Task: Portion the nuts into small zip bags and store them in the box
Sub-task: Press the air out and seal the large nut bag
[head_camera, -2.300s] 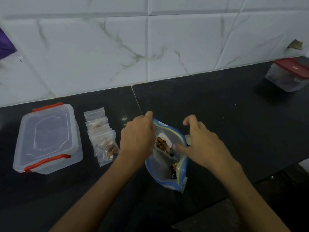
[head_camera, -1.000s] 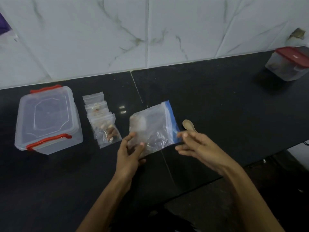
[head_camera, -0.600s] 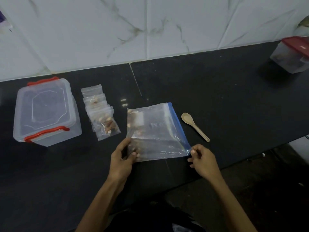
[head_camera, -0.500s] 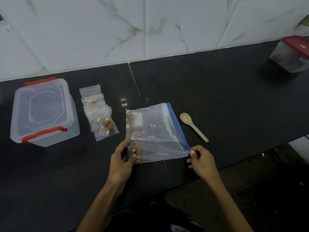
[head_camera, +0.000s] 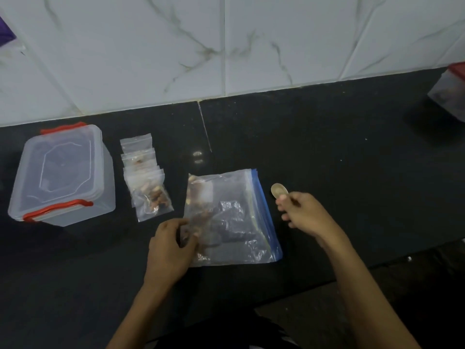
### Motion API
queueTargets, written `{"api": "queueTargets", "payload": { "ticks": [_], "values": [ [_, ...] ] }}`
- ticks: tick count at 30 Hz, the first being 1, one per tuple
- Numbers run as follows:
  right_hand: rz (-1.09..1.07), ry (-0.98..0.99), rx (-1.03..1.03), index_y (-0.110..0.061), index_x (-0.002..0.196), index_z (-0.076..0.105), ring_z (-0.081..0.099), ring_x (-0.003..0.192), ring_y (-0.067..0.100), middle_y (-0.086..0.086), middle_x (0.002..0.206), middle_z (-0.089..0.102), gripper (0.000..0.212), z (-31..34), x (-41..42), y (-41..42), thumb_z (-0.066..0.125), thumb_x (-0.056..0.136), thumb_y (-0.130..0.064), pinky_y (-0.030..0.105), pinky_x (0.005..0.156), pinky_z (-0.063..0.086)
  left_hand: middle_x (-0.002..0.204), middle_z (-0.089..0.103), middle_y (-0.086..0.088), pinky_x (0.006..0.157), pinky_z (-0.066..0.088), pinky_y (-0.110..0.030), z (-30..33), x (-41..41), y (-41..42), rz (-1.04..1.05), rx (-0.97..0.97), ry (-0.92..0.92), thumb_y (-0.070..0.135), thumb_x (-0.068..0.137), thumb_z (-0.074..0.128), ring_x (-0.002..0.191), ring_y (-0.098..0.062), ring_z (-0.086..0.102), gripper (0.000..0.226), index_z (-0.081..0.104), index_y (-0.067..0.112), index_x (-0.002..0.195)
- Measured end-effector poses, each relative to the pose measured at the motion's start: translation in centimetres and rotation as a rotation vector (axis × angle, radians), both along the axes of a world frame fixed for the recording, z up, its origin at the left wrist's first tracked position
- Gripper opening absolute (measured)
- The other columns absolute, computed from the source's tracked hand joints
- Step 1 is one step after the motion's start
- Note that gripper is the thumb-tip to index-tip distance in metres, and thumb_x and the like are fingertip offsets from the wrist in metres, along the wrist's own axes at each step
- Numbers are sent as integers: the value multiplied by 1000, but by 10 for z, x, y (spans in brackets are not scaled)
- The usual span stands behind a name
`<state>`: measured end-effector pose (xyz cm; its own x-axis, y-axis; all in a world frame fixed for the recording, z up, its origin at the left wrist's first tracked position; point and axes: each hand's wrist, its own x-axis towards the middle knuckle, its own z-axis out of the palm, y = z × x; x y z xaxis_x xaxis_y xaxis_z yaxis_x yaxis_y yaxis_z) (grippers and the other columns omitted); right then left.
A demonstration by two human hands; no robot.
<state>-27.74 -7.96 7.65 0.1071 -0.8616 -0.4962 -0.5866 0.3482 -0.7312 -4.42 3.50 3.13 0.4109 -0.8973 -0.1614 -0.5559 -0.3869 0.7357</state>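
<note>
On the black counter, the large zip bag of nuts lies flat. The left hand pinches its near left edge. Right of the bag, the right hand grips a spoon. Left of it lie small filled bags, then the closed box.

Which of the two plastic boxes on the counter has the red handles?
The clear box at the far left, beside the small zip bags. The other container, at the right edge, has a red lid instead.
</note>
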Motion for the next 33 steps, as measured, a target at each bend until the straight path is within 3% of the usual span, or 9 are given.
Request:
{"api": "queueTargets", "payload": {
  "ticks": [2, 6, 11, 15, 19, 22, 26, 30, 33],
  "values": [
    [-42, -70, 5, -21, 105, 58, 59, 88, 10, -3, 100, 61, 19, 0, 10, -22, 44, 98, -31, 26, 76, 49, 110, 60, -2, 77, 52, -34, 10, 0, -13, -3, -42, -14, 23, 87, 62, 87, -16, 62, 32, 57, 20, 118],
    [-7, -79, -82, -18, 108, 60, 57, 83, 7, -3, 99, 60, 15, -8, 24, -56, 52, 95, -16, 19, 70, 48, 98, 57, 4, 63, 39, -12, 34, 9, -55, -19, -100, -44, 14, 91, 56, 80, -2, 53, 24, 57, 12, 115],
    [235, -116, -347, -21, 97, 62, 60, 86, 3, -8, 97, 61, 23, -18, 28, -77, 72, 79, -11, 15, 66, 47, 117, 62, -14, 84, 47, -33, 34, 24, -115, -48, -49, -99, 7, 96, 43, 101, -27, 60, 31, 54, 6, 124],
    [341, -121, -410, -22, 93, 64, 63, 84, 0, -11, 92, 64, 12, -24, 31, -81, 69, 83, -17, 13, 64, 49, 124, 60, -16, 97, 42, -35, 17, 32, -146, -113, 148, -137, 5, 96, 42, 113, -29, 56, 32, 56, 3, 124],
    [342, -111, -461, -19, 100, 63, 63, 81, 3, -8, 92, 63, 17, -29, 37, -87, 67, 84, -15, 15, 67, 51, 113, 65, -17, 94, 46, -35, 10, 38, -157, -36, 204, -82, 3, 92, 50, 106, -28, 60, 24, 64, 1, 112],
    [346, -56, -508, -16, 89, 64, 60, 79, 4, -4, 90, 63, 6, -37, 41, -90, 61, 87, -11, 18, 68, 49, 107, 67, -17, 92, 48, -36, 6, 40, -160, 15, 210, -77, 4, 88, 58, 102, -28, 62, 18, 67, 2, 104],
    [266, 28, -600, -16, 81, 57, 58, 75, 7, -5, 82, 58, 16, -39, 29, -97, 52, 89, -3, 25, 65, 51, 95, 66, -12, 78, 46, -31, -4, 34, -159, 118, 123, -138, 0, 86, 58, 90, -24, 61, 10, 62, 7, 90],
    [239, 53, -527, -14, 85, 53, 59, 79, 16, -2, 83, 58, 16, -44, 25, -104, 47, 91, -1, 30, 66, 52, 95, 63, -13, 75, 47, -38, -9, 19, -159, 183, 80, -224, -3, 86, 48, 91, -30, 59, 16, 56, 11, 87],
    [117, -126, -280, -14, 103, 51, 58, 84, 11, -2, 96, 56, 12, -43, 33, -104, 40, 98, -10, 16, 55, 48, 95, 62, -11, 75, 46, -37, -12, 21, -155, 171, 29, -209, 1, 90, 48, 90, -28, 58, 13, 56, 11, 89]
  ]
}}
